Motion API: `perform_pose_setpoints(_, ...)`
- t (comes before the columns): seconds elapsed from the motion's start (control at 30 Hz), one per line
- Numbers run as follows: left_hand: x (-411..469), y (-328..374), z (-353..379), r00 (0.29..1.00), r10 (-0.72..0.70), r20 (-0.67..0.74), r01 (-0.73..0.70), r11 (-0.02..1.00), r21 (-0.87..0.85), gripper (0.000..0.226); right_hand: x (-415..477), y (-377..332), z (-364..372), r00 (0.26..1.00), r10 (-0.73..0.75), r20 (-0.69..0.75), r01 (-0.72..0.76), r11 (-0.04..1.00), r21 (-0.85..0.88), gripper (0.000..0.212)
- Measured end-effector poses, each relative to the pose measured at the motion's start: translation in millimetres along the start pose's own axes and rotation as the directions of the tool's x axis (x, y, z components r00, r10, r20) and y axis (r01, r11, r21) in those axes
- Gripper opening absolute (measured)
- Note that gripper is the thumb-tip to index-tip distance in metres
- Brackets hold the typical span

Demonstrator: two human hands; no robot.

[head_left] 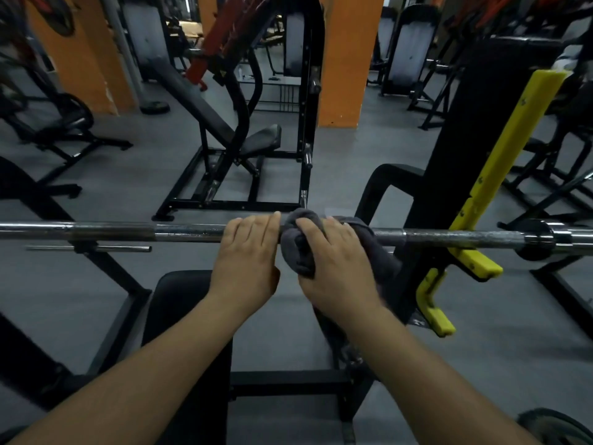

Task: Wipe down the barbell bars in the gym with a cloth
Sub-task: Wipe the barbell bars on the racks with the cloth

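Note:
A steel barbell bar [128,231] runs straight across the view at mid height, resting on a black rack. My left hand [247,256] is wrapped over the bar at the middle, fingers curled on top. Right beside it, touching, my right hand [333,268] presses a dark grey cloth [296,248] bunched around the bar. Part of the cloth trails along the bar to the right of my hand. The bar under both hands is hidden.
A black rack upright with yellow guards [500,149] stands at the right, the bar's collar [534,239] just past it. A black bench pad [183,303] lies below my arms. An incline bench machine [244,139] and orange pillars [348,59] stand behind on the grey floor.

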State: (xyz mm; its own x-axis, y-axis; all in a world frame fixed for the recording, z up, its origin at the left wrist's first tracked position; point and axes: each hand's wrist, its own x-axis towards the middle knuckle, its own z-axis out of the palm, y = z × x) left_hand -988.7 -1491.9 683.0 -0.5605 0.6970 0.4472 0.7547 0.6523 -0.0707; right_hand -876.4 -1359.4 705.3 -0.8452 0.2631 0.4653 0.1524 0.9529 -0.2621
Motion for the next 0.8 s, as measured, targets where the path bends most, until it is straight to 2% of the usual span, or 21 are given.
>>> perform_pose_setpoints(0.03, -1, -2, 0, 1.0, 0.014, 0.008, -0.014, 1.0, -0.005, 0.093, 1, 7, -5, 0.999, -0.031, 0.029, 0.032, 0.999, -0.009, 0.076)
perform_pose_setpoints(0.1, -6, -12, -1, 0.999, 0.03, 0.03, -0.03, 0.999, 0.011, 0.093, -6, 35, -13, 0.998, 0.05, 0.029, -0.051, 0.998, 0.025, 0.082)
perform_pose_setpoints(0.17, -15, -28, -4, 0.999, -0.027, 0.039, 0.025, 0.998, 0.052, 0.093, -16, 53, -18, 0.979, 0.189, -0.075, -0.182, 0.979, 0.096, 0.085)
perform_pose_setpoints(0.23, -24, -42, -6, 0.994, -0.097, 0.043, 0.093, 0.993, 0.073, 0.096, -13, 35, -10, 0.961, 0.249, -0.123, -0.239, 0.967, 0.092, 0.079)
perform_pose_setpoints(0.3, -30, -47, -5, 0.993, -0.109, 0.052, 0.105, 0.991, 0.078, 0.101, 1, -4, 9, 0.982, 0.178, -0.07, -0.175, 0.984, 0.042, 0.073)
perform_pose_setpoints(0.37, -31, -47, -4, 0.992, -0.108, 0.062, 0.104, 0.992, 0.068, 0.105, 13, -38, 24, 1.0, 0.007, -0.025, -0.006, 1.0, 0.026, 0.068)
perform_pose_setpoints(0.43, -30, -48, -5, 0.992, -0.103, 0.071, 0.099, 0.993, 0.062, 0.105, 20, -40, 21, 0.995, -0.099, 0.024, 0.099, 0.995, 0.027, 0.069)
perform_pose_setpoints(0.5, -32, -54, -7, 0.995, -0.072, 0.075, 0.067, 0.995, 0.071, 0.1, 15, -20, 11, 0.996, -0.066, 0.059, 0.062, 0.996, 0.065, 0.072)
perform_pose_setpoints(0.57, -37, -64, -10, 0.996, -0.07, 0.054, 0.066, 0.995, 0.069, 0.095, 2, -2, 5, 0.999, 0.051, -0.013, -0.049, 0.991, 0.123, 0.074)
perform_pose_setpoints(0.67, -44, -76, -11, 0.994, -0.109, 0.029, 0.106, 0.991, 0.084, 0.095, 6, -24, 23, 0.983, 0.159, -0.095, -0.156, 0.987, 0.039, 0.072)
perform_pose_setpoints(0.7, -46, -77, -9, 0.994, -0.109, 0.029, 0.106, 0.991, 0.08, 0.096, 13, -39, 34, 0.987, 0.135, -0.083, -0.135, 0.991, 0.013, 0.07)
perform_pose_setpoints(0.8, -46, -76, -6, 0.993, -0.112, 0.025, 0.111, 0.992, 0.054, 0.099, 29, -67, 45, 0.998, -0.059, -0.012, 0.059, 0.998, 0.02, 0.066)
